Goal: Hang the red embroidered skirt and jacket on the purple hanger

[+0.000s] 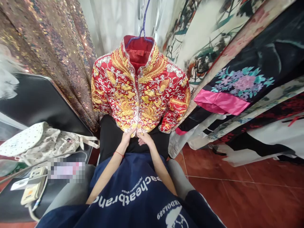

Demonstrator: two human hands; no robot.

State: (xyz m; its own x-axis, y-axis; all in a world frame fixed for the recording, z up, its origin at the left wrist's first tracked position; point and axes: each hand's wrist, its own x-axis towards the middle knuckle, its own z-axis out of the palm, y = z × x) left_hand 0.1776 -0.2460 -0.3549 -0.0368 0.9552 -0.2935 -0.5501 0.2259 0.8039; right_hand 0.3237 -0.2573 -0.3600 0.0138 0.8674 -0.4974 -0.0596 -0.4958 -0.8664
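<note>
A red jacket (140,91) with heavy gold and silver embroidery hangs on a blue hanger (143,28) in front of me. My left hand (127,136) pinches the bottom hem at the centre opening, fingers closed on the fabric. My right hand (144,139) is just beside it under the hem, fingers curled; what they grip is partly hidden. A red string circles my left wrist. Black cloth (111,136) hangs below the jacket.
A sequined curtain (54,50) hangs at the left. A black table (35,101) holds a white spotted bag (40,142) and a power strip (34,186). Printed floral garments (237,82) hang at the right above a red tiled floor (237,196).
</note>
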